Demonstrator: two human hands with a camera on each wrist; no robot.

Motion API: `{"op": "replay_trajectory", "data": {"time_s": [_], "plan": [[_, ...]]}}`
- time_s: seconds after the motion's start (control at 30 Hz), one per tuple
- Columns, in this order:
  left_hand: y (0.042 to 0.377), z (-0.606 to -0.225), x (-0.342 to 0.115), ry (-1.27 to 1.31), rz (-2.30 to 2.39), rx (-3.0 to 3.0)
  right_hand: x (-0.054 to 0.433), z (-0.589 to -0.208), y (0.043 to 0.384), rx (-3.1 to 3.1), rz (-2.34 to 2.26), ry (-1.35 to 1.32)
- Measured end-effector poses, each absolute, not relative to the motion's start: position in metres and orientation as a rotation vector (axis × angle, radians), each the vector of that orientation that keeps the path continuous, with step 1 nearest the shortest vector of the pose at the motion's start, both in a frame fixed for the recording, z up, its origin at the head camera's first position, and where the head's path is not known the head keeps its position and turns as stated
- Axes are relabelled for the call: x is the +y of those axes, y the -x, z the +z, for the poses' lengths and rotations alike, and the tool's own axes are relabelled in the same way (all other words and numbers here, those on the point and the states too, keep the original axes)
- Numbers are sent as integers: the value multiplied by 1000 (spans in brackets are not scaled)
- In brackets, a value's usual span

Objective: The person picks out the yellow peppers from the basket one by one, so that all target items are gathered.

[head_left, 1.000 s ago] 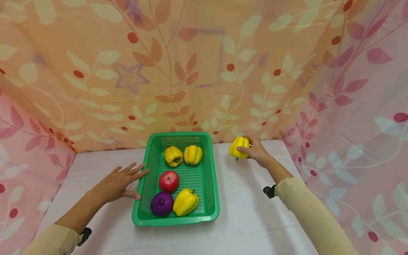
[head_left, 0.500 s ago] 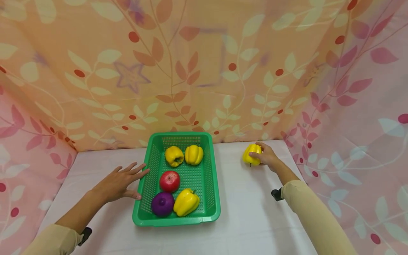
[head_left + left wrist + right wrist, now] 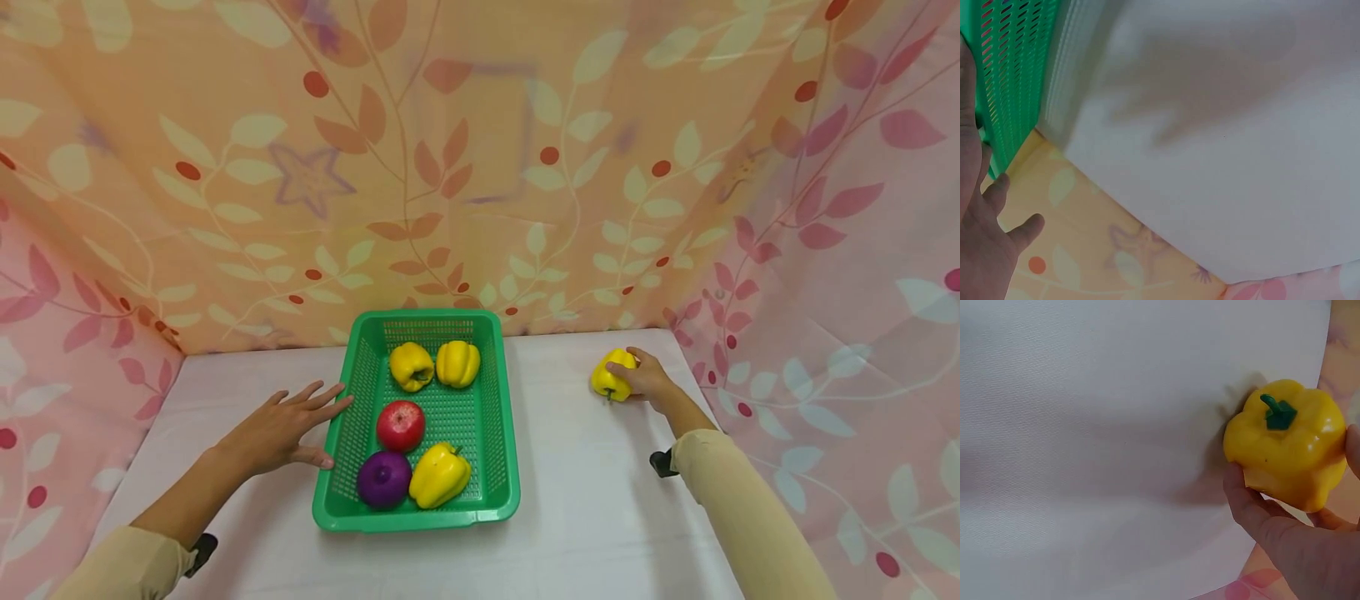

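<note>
My right hand point(image 3: 647, 379) grips a yellow bell pepper point(image 3: 611, 375) low over the right part of the table. In the right wrist view the bell pepper point(image 3: 1291, 444) shows its green stem toward the camera, with thumb and fingers round its sides. My left hand point(image 3: 281, 429) lies with spread, straight fingers at the left rim of a green basket point(image 3: 510, 467). Inside the basket, two yellow bell peppers point(image 3: 458, 364) sit at the back. A red round fruit point(image 3: 401, 426) lies in the middle, and a purple round one point(image 3: 384, 481) beside another yellow bell pepper point(image 3: 441, 476) at the front.
A white tabletop point(image 3: 570, 517) carries the basket. Behind it hangs a leaf-patterned orange curtain point(image 3: 480, 208), and a pink curtain point(image 3: 862, 333) closes off the right side. In the left wrist view the basket's slotted wall point(image 3: 1016, 75) rises beside the hand.
My right hand has carried the bell pepper to the right and nearer to me, away from the basket. The left hand has stayed at the basket's rim.
</note>
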State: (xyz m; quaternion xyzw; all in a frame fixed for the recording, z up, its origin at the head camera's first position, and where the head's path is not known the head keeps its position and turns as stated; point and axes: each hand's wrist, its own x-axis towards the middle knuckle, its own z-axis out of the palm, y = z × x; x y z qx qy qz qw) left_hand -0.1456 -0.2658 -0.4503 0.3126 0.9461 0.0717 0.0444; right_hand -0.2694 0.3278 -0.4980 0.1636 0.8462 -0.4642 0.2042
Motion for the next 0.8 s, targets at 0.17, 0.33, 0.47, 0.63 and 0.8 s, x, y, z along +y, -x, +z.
{"op": "replay_trajectory", "data": {"time_s": [0.17,0.33,0.47,0.63,0.8], "plan": [[145,-450,-266,-958,224,2894,331,-500,270,2374,-1244,-479],[145,-450,-265,-961,217,2897,333,-492,270,2404,-1185,-443],[145,-449,-264,-966,214,2899,332,-483,270,2451,-1140,-388],[145,-449,-264,-972,220,2896,326,-467,270,2519,-1067,-273],[145,-450,-266,-964,218,2894,309,-445,271,2574,-1057,-90]]}}
